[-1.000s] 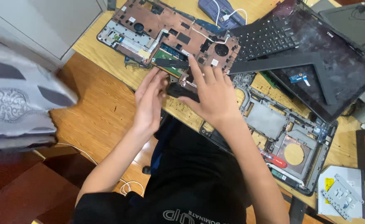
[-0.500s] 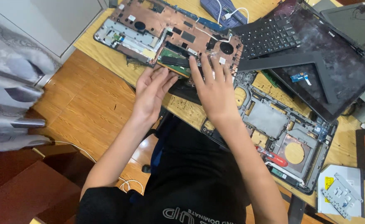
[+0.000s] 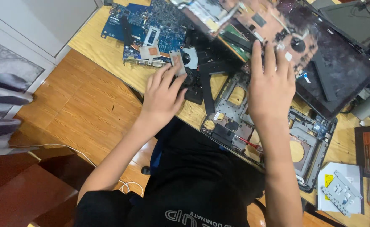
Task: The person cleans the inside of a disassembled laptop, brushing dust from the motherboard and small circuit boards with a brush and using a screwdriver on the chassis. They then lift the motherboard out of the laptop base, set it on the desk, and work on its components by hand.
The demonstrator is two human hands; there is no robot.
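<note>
Half a second ago both hands pressed on a copper-toned laptop cover lying flat at the bench's far edge; now that cover (image 3: 252, 21) is tilted up, blurred, exposing a blue circuit board (image 3: 147, 25) beneath. Nearest, the grey laptop base frame (image 3: 277, 138) lies on the wooden bench (image 3: 105, 50). The left hand (image 3: 162, 98) lies open, fingers spread, fingertips on a black fan assembly (image 3: 193, 71). The right hand (image 3: 271, 88) is open and flat, fingertips against the raised cover's underside, gripping nothing visible.
</note>
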